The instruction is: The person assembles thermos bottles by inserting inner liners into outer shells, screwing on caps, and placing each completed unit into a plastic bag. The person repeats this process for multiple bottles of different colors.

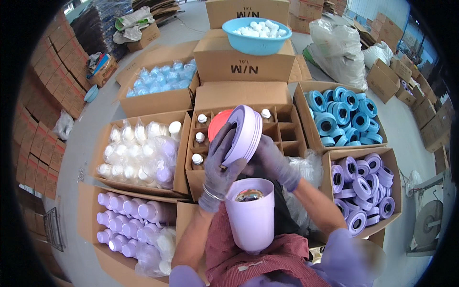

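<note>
In my gloved left hand [220,160] is a pale purple, ridged plastic ring [248,136], tilted on edge above my lap. Fingers and thumb are closed round its left side. My gloved right hand [279,165] is at the ring's right edge; its fingertips are partly hidden and blurred, so I cannot tell whether they grip it. Below both hands, a pale purple cylindrical container [251,217] stands upright in my lap. Something shiny shows inside its open top. Behind the ring, a red round thing [219,125] is partly covered.
A divided carton [294,126] in front holds several white-capped bottles. Around it are cartons of purple rings [357,221], blue rings [340,114], purple containers [128,208], bagged white parts [126,153] and bagged blue parts [160,79]. A blue basin [256,45] of white pieces sits on a box.
</note>
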`<state>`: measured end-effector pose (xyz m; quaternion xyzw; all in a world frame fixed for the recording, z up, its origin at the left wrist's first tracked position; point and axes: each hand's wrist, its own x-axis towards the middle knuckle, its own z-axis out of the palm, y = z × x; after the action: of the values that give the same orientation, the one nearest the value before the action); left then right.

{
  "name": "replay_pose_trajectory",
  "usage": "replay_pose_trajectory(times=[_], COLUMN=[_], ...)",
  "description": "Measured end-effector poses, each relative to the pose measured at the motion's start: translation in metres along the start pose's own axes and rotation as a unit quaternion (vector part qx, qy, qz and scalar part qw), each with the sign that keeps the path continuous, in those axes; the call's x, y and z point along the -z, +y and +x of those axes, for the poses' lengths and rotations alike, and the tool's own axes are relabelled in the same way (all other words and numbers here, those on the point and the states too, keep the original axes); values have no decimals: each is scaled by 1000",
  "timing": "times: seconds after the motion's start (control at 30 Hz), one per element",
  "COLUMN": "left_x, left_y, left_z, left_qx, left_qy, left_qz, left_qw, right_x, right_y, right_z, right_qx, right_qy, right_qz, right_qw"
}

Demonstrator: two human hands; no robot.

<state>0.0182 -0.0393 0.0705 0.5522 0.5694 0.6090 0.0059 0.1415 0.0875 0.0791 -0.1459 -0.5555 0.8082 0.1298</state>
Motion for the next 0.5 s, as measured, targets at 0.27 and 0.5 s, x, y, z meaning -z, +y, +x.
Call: replay_pose_trajectory(times=[0.27, 0.5], left_x=[62, 50], left_y=[-35, -30], left_z=[-46, -45], left_qx=[213, 116], left_qy=[-237, -376], left_qz=[-204, -128], left_qw=[926, 910], right_x=[53, -3], right_y=[21, 54], right_z=[-45, -58], right_qx=[-122, 36], right_qy=[124, 100], right_qz=[-180, -218], right_qw=[968, 970])
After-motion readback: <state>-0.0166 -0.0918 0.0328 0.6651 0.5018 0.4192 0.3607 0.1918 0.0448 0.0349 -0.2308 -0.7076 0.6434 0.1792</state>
